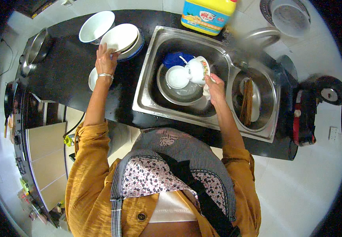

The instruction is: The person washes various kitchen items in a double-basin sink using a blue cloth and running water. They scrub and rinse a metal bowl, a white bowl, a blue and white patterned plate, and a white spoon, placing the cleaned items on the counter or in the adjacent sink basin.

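At the back left of the counter, my left hand [107,62] has its fingers closed at the near rim of a white bowl [119,36]. That bowl sits tilted on top of a stacked bowl [136,49] with a blue edge. Over the sink's larger basin, my right hand [216,87] grips a white bowl with a floral pattern [198,70], tipped on its side. A pale cloth [206,91] is bunched under the right fingers. Below lies a metal basin [183,99] with a small white bowl [176,77] in it. Beside them is a blue cloth-like item [177,59].
Another white bowl [97,27] stands behind the stack; a dish [93,80] is partly hidden by my left wrist. A yellow jug [208,17] stands behind the sink [142,96]. Chopsticks [246,102] lie in the smaller basin. Metal bowls [38,45] sit far left.
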Available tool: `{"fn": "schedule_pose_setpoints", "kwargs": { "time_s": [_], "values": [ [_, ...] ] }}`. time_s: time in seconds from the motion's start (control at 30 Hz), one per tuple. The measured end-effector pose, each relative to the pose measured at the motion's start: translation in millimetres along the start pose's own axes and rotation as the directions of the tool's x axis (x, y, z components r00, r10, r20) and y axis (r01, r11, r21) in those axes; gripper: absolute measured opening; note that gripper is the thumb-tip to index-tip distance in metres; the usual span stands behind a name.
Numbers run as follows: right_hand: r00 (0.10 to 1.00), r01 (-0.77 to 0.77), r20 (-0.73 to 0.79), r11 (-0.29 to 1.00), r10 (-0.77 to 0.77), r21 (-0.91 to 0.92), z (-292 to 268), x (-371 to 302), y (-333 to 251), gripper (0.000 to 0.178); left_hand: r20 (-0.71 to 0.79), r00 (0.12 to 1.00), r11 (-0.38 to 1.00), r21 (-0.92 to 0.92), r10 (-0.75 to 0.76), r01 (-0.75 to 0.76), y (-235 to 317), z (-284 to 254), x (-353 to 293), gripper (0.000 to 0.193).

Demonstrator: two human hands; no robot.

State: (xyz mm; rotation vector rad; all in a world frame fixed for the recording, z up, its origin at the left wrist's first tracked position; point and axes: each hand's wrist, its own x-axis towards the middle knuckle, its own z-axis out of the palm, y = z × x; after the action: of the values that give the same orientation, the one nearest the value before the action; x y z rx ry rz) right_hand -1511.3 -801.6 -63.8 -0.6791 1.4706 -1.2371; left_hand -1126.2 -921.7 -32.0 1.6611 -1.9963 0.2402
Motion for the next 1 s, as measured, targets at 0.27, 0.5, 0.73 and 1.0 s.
{"fn": "schedule_pose_setpoints", "kwargs": {
  "time_s": [0.27, 0.5, 0.73, 1.0],
  "values": [
    [0.628, 0.516, 0.203, 0.206, -0.752, -0.831, -40, -16, -18, 0.015, -0.241, 0.971, 0.939, -0.334, -0.006, -0.077, 97, -5, -8, 0.037],
    [0.619, 0.621, 0.344, 0.172, -0.706, -0.765, -23, -33, -21, 0.016, 0.827, 0.475, -0.426, -0.329, 0.302, 0.843, 269, 54, -50, 0.051],
    [0.861, 0.481, 0.176, 0.653, -0.477, -0.585, -40, -7, -39, 0.029, 0.445, 0.893, 0.681, -0.634, -0.065, 0.366, 265, 112, -65, 0.05],
    [0.766, 0.634, 0.544, 0.258, -0.344, -0.729, 10, -5, -9, 0.031, 0.567, 0.824, 0.192, -0.81, 0.015, 0.554, 264, 110, -52, 0.051]
  ]
}}
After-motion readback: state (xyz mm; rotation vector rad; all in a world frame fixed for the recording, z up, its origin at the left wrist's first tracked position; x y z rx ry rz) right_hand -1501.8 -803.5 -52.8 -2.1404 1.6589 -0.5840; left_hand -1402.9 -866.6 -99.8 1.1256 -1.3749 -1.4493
